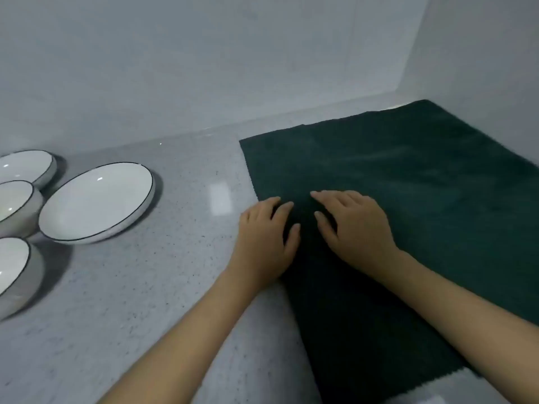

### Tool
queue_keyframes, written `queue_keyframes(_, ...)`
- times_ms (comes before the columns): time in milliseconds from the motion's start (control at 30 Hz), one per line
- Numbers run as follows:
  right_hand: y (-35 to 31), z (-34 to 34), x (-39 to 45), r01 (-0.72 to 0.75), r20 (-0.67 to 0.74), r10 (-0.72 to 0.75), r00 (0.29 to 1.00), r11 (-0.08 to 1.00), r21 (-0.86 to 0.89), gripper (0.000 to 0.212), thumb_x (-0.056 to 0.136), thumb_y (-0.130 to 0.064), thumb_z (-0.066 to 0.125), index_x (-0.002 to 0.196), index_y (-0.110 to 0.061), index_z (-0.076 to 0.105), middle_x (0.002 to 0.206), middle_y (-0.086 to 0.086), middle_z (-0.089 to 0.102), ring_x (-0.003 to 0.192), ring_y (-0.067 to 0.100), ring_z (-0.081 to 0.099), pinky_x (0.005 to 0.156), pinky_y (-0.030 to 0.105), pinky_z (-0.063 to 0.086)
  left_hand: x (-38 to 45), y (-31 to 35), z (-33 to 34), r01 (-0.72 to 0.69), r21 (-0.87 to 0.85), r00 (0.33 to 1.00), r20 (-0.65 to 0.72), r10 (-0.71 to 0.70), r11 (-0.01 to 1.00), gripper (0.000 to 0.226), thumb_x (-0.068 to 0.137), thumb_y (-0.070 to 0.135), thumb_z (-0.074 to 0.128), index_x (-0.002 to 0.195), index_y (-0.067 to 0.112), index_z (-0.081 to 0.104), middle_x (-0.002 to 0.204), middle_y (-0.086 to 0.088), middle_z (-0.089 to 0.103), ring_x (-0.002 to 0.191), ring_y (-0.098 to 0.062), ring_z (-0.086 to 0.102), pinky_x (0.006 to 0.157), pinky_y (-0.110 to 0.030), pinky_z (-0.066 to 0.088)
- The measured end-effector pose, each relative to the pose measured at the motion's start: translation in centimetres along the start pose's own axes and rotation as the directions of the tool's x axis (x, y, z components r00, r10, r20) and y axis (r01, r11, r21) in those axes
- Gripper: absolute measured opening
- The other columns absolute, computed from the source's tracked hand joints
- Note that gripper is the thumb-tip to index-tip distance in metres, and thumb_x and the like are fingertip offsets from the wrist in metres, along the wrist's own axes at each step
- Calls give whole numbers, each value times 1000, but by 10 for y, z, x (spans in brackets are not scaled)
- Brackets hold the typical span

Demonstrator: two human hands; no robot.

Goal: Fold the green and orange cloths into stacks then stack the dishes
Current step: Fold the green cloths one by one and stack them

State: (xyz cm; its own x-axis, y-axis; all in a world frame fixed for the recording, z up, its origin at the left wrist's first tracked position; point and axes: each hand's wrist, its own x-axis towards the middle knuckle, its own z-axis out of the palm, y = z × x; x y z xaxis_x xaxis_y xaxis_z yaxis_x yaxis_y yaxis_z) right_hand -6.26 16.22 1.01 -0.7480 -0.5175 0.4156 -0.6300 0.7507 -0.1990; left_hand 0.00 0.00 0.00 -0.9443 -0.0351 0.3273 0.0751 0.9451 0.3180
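A dark green cloth (408,182) lies spread flat on the grey speckled counter (151,287), reaching into the back right corner. My left hand (264,243) rests palm down on the cloth's left edge, fingers fairly straight. My right hand (353,225) presses flat on the cloth just beside it, fingers pointing left. Several white dishes with thin dark rims sit at the left: a wide plate (97,201), another plate (24,166) behind it, and two bowls (16,204) (13,268) at the frame's edge. No orange cloth is in view.
Pale walls close off the back and the right side, meeting in a corner behind the cloth. Bare counter lies between the plates and the cloth. A lighter strip shows at the cloth's near edge (431,389).
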Motion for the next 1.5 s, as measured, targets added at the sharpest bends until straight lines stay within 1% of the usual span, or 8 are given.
queue_keyframes(167,-12,-13,-55,-47,46,49,998,998,-34,37,92,-33,48,121,-15,62,117,4,66,107,27,59,87,38,44,-37,26,-13,19,24,985,169,-23,1000,46,97,39,42,138,19,45,145,-3,39,134,-21,34,109,-36,26)
queue_keyframes(400,-36,-43,-123,-62,192,68,979,997,-34,37,94,-46,46,125,-30,56,131,-8,55,121,17,45,98,30,34,-102,52,-32,13,-24,960,281,-6,1000,46,95,47,44,135,23,47,140,2,42,132,-17,34,108,-35,23)
queue_keyframes(634,-34,-75,-153,-140,443,17,896,959,245,47,77,-47,71,121,-37,60,142,-9,43,132,14,31,110,30,24,-144,68,-41,110,-261,945,325,-20,959,45,80,47,69,121,33,58,141,7,40,133,-11,33,115,-35,23)
queue_keyframes(801,-28,-72,-158,-216,375,64,925,901,377,28,71,-31,81,97,-29,73,130,-6,54,125,11,40,95,15,24,-152,69,-38,193,-373,950,303,-77,908,31,76,40,76,104,37,64,140,8,41,134,-11,35,115,-35,23)
queue_keyframes(968,-26,-74,-149,-258,334,118,935,873,414,14,74,-31,78,84,-22,77,114,-6,67,106,4,57,89,18,37,-148,74,-37,232,-469,949,300,-93,852,25,74,38,78,97,31,71,118,16,51,117,-4,47,103,-22,33)
queue_keyframes(1101,-24,-83,-142,-274,377,102,920,857,437,14,80,-34,73,87,-22,77,97,-10,73,95,3,64,88,25,49,-141,79,-38,284,-530,954,241,-179,799,5,81,30,74,81,25,75,89,18,67,95,-5,61,94,-26,46)
queue_keyframes(1335,-8,-98,-145,-226,390,43,920,872,435,14,81,-37,71,91,-28,75,82,-20,69,77,-11,60,70,8,41,-126,67,-45,357,-439,931,243,-274,825,30,89,36,64,62,23,62,58,11,54,63,-12,48,64,-26,40)
queue_keyframes(1502,-6,-96,-143,-206,293,102,951,914,349,22,89,-32,63,67,-32,62,47,-13,51,52,2,44,54,18,35,-124,56,-53,319,-315,935,258,-243,894,30,89,44,61,67,23,59,65,10,58,70,-14,50,73,-29,39)
